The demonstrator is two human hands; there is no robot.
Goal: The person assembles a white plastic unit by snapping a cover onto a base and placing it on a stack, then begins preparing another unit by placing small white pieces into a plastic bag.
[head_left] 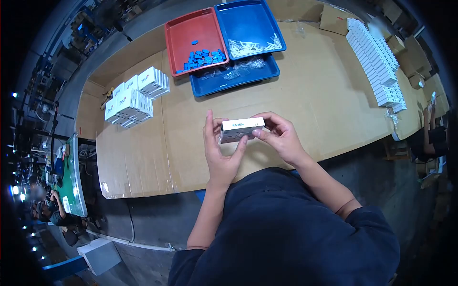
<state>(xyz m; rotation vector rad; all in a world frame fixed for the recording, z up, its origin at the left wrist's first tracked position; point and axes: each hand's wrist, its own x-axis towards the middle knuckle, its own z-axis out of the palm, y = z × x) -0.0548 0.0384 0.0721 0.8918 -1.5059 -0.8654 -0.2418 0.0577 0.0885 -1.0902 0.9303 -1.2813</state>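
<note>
A small white box [242, 125] with dark lettering along one side is held above the cardboard-covered table, close to my body. My left hand [223, 153] grips its left end, thumb at the lower edge and fingers behind. My right hand [281, 137] closes on the right end, with the thumb pressed on the near face. That near face looks greyish and patterned, and its details are too small to read. Beyond the hands lie a red tray [193, 32] with small blue pieces [204, 58] and a blue tray [245, 21] with white slim pieces [250, 47].
Under these sits another blue tray [210, 88] holding clear plastic bags [238, 69]. Stacked white boxes [129, 106] stand at left; long rows of white boxes [372, 55] line the right. The table [305, 105] has raised cardboard edges. Other people work at far left and far right.
</note>
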